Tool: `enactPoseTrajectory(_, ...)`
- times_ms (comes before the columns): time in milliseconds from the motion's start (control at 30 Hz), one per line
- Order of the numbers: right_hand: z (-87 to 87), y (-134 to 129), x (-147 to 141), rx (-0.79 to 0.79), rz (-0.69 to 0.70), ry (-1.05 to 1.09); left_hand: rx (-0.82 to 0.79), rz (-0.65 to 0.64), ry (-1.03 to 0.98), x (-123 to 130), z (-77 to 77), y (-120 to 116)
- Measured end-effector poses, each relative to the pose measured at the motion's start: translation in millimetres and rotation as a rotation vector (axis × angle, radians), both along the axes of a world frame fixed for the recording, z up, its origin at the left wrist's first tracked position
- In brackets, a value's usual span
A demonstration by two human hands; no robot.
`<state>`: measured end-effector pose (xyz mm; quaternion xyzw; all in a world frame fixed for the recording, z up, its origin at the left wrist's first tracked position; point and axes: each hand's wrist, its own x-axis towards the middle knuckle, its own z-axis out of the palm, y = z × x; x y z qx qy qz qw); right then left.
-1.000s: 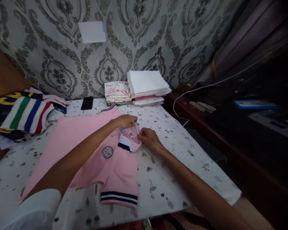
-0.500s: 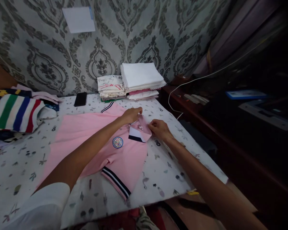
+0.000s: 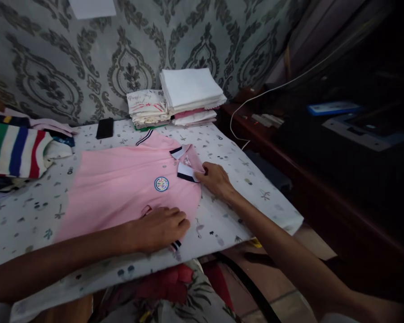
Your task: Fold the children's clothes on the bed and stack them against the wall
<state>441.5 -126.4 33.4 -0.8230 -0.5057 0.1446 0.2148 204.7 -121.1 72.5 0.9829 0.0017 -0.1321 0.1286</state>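
Note:
A pink polo shirt (image 3: 121, 179) lies front side up on the white printed cloth, its collar toward the right. Its collar is white with dark trim, and a round badge (image 3: 161, 184) sits on the chest. My right hand (image 3: 216, 180) pinches the near corner of the collar between thumb and fingers. Over the near sleeve lies my left hand (image 3: 163, 228), fingers bent and closed on the fabric; its fingertips are partly hidden. Most of that sleeve's striped cuff is covered by this hand. The far sleeve (image 3: 155, 138) is spread flat.
Folded white cloths (image 3: 191, 87) are stacked at the back beside folded printed fabrics (image 3: 148, 107). A black phone (image 3: 105, 128) lies near the wall. Striped clothes (image 3: 16, 150) are heaped at the left. A white cable (image 3: 235, 114) runs along the dark furniture on the right.
My left hand has moved from the far side of the collar to the near sleeve. My right hand stays at the collar, which now lies flatter and more open. The view has shifted slightly.

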Motion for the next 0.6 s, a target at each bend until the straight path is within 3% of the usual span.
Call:
enactPoseTrajectory(67,2.8,1,1,0.044,0.003,0.050,-0.135,0.042,-0.026,8,0.8,-3)
enactPoseTrajectory(200,7.7,-1,12,0.118,-0.023,0.191,-0.552,0.103,-0.068,25,12.8,-11)
enactPoseTrajectory(267,6.7,-1,16,0.112,-0.023,0.224,-0.482,0.087,-0.060,26,15.1,-17)
enactPoseTrajectory(367,0.5,-2,17,0.086,-0.012,0.205,-0.149,0.053,-0.007,20,12.7,-23)
enactPoseTrajectory(433,-4.3,-1,15,0.082,-0.011,0.179,-0.018,0.041,0.053,14,11.9,-23)
enactPoseTrajectory(533,-8.8,1,14,0.087,-0.015,0.146,0.036,0.028,0.133,11,15.7,-19)
enactPoseTrajectory(600,-9.4,2,15,0.105,-0.015,0.143,-0.018,0.016,0.140,15,19.7,-17)
